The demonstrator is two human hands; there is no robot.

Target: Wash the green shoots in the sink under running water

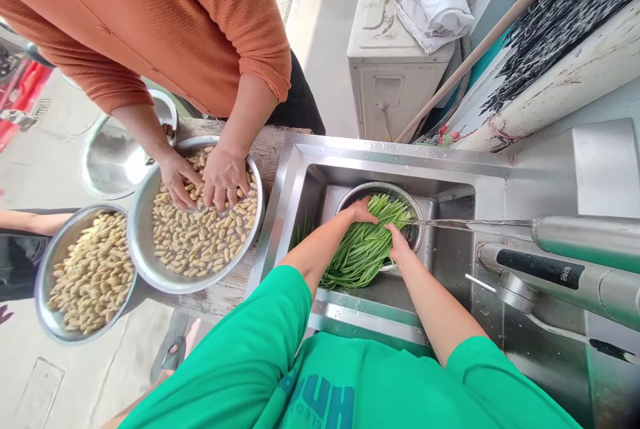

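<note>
While water runs from the faucet [575,235] into the steel bowl [415,232] in the sink [350,162], the green chives [363,249] lie half in that bowl. The left hand [361,211] and right hand [399,245] both close loosely on the bunch — better to spread the stalks under the stream, I think. Beside, another person's hands [210,179] press on peanuts [200,239] in a pan.

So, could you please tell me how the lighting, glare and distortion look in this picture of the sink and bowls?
Head view: bright daylight, with glare on the steel sink rim and the empty bowl; wide-angle lens bends the tap and wall at the right edge; left hand and right hand on the green stalks are sharp; the peanuts are crisp too.
</note>
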